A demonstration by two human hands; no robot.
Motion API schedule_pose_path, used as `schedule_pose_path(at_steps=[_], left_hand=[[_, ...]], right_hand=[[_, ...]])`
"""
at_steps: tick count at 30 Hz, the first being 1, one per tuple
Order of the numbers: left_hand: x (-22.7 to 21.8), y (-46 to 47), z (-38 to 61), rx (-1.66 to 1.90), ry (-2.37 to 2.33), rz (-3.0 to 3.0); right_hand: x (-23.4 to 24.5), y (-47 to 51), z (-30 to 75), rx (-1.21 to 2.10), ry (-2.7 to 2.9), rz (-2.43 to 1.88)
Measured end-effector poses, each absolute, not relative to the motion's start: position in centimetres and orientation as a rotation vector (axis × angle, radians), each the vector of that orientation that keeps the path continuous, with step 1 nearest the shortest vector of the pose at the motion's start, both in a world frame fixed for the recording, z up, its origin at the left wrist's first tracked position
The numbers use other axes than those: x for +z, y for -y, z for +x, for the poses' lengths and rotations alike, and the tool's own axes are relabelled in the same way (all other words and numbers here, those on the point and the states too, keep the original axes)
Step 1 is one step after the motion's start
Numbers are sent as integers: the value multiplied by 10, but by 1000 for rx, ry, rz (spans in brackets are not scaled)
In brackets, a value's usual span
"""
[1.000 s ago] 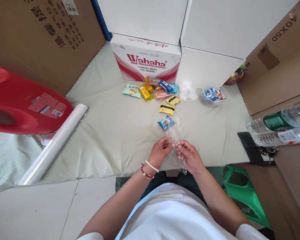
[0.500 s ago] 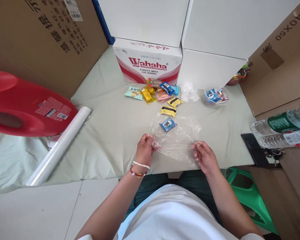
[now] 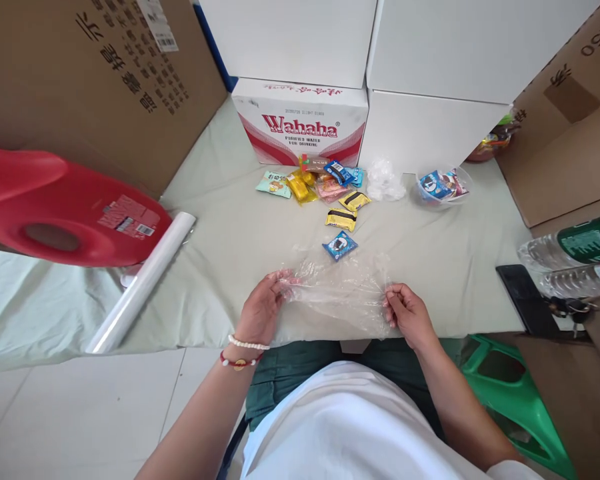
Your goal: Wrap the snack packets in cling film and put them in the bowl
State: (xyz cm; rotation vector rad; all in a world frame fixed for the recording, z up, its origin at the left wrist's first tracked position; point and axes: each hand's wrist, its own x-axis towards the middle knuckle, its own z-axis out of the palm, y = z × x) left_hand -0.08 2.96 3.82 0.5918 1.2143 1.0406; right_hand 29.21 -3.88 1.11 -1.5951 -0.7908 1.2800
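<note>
A thin, clear plastic bag (image 3: 335, 293) is stretched between my two hands near the table's front edge. My left hand (image 3: 263, 303) grips its left side, the fingertips showing through the film. My right hand (image 3: 407, 313) pinches the right side between thumb and fingers. Just beyond the bag lies a blue snack packet (image 3: 340, 246). Two yellow packets, one of them the nearer yellow packet (image 3: 341, 219), lie behind it. Farther back is a pile with a mint-green packet (image 3: 274, 185), a golden-yellow packet (image 3: 301, 187) and a dark blue packet (image 3: 338, 173).
Crumpled clear plastic (image 3: 385, 180) and a clear bowl (image 3: 437, 200) holding packets stand before white boxes (image 3: 435, 130). Leftward are a plastic-film roll (image 3: 143, 283) and a red jug (image 3: 90, 213). A phone (image 3: 517, 297), keys (image 3: 575, 308) and bottles (image 3: 590, 241) lie at right.
My left hand has moved left, away from my right hand, drawing the bag wider and flatter. My right hand still pinches its side. The view has shifted slightly.
</note>
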Motion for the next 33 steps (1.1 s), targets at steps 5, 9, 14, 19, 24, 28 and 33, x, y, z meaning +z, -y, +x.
schedule_pose_path(at_steps=[5,9,14,19,24,28,33], left_hand=[[42,-36,7,901,-1303,943],[49,-36,8,936,-1173,956],[43,-29,1,699,-1304,923],[28,-23,-13,877,-1708,1063],[41,-22,-15,1216,-1936,1640],[40,-26,-17,660,-1314,2299],[16,-21,-44,209,-1022,2269]], right_hand=[[15,43,302,1245,756,-1583],[19,46,310,1282,721,-1573],[18,43,318,1292,775,-1622],[12,41,318,1219,917,-1700],[8,45,312,1184,961,-1719],[3,47,311,1139,994,-1728],[3,53,322,934,1145,-1828]])
